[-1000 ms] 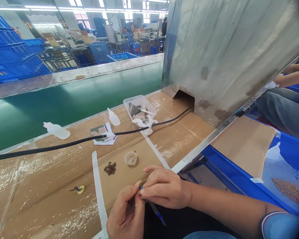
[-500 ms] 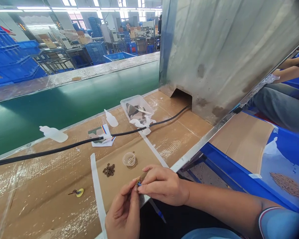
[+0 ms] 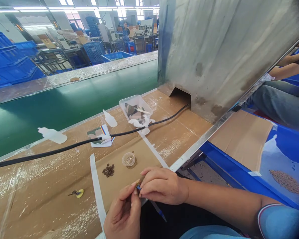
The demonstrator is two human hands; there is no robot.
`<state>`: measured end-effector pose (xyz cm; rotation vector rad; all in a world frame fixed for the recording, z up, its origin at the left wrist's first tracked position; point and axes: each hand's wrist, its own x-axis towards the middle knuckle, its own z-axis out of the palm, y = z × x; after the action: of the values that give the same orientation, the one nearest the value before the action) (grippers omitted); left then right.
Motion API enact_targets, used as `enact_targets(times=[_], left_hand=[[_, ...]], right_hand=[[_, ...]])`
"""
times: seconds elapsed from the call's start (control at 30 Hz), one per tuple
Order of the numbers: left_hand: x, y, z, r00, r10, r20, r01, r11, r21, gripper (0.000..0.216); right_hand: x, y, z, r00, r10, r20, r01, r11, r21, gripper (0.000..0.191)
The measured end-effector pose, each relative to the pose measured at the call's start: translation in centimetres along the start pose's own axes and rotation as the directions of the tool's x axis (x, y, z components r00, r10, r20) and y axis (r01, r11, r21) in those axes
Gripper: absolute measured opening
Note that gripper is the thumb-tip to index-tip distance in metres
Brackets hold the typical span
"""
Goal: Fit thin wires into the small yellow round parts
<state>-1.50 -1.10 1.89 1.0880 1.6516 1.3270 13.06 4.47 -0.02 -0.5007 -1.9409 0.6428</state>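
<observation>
Brown, film-covered desk (image 3: 52,172): work surface, with the person seated at its near edge. Nearest, the fingers of the left hand (image 3: 123,212) and right hand (image 3: 163,186) are set narrow, fingertips together, pinching a small yellowish-and-blue piece (image 3: 138,187); its full shape is hidden. Below the right hand: a slim translucent rod with a blue end (image 3: 161,215); whether it is held cannot be told.

Change: over the last half second the fingertips have dropped slightly toward the person, grip kept; the loose parts have not moved. Judgement: the work is at a fine-handling stage, the piece not yet set down.

Next outward, on a tan sheet (image 3: 114,189) with white-taped sides: a cluster of small dark-brown rings (image 3: 108,170) and, right of it, a clear round plastic cup (image 3: 123,161). Beyond: a black cable (image 3: 72,147), then two white plastic bottles (image 3: 55,136). Farthest: a green conveyor belt (image 3: 89,96).
</observation>
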Motion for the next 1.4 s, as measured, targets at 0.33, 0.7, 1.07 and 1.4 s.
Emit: enact_targets(times=[0.33, 0.7, 1.07, 1.4], left_hand=[[-0.04, -0.09, 0.02, 0.997, -0.075, -0.034, 0.074, 0.997, -0.038, 0.017], [0.15, -0.14, -0.46, 0.993, -0.101, 0.068, 0.105, 0.993, -0.059, 0.021], [-0.02, -0.83, -0.45, 0.997, -0.071, 0.026, 0.072, 0.997, -0.025, 0.02], [0.13, -0.12, 0.02, 0.988, -0.153, 0.003, 0.152, 0.979, -0.137, 0.02]], right_hand=[[0.06, 0.03, 0.2, 0.998, 0.04, -0.053, -0.042, 0.998, -0.045, 0.02], [0.27, -0.11, 0.32, 0.978, 0.202, -0.05, -0.203, 0.979, -0.017, 0.02], [0.48, -0.21, 0.01, 0.945, 0.325, 0.031, -0.325, 0.945, 0.022, 0.013], [0.48, -0.01, 0.15, 0.963, 0.267, 0.034, -0.267, 0.964, 0.007, 0.013]])
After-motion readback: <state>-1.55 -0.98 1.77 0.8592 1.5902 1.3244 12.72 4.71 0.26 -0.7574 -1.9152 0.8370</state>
